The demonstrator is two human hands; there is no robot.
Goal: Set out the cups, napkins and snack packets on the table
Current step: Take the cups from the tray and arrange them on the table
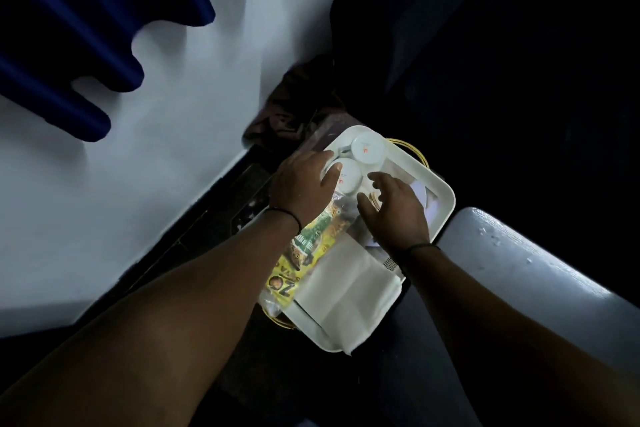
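- The white wall (166,149) and the dark blue pleated curtain (86,28) fill the upper left of the view; the right side is too dark to read, apart from a pale grey padded edge (540,267) just beside the tray's right rim.
- A white rectangular plastic tray (441,184) with rounded corners carries everything for the task; what it rests on is hidden in shadow.
- Folded white paper napkins (346,291) lie at the tray's near end, one corner hanging over the near rim.
- Yellow and green printed snack packets (304,253) lie along the tray's left edge, partly under the left forearm.
- The left hand (301,184) is spread, fingers resting on the nearer of two upturned white ceramic cups (348,175); no closed grip is visible.
- The right hand (394,208) hovers spread over the tray's middle, fingers curled towards the same cup, pinching nothing.
- The second upturned white ceramic cup (369,149) sits at the tray's far corner, touching the first.
- Judgement: nothing seems set out yet; the step in hand looks like taking the first cup. Next would be closing the fingers round it, lifting clear of its neighbour, and turning it upright on the table.
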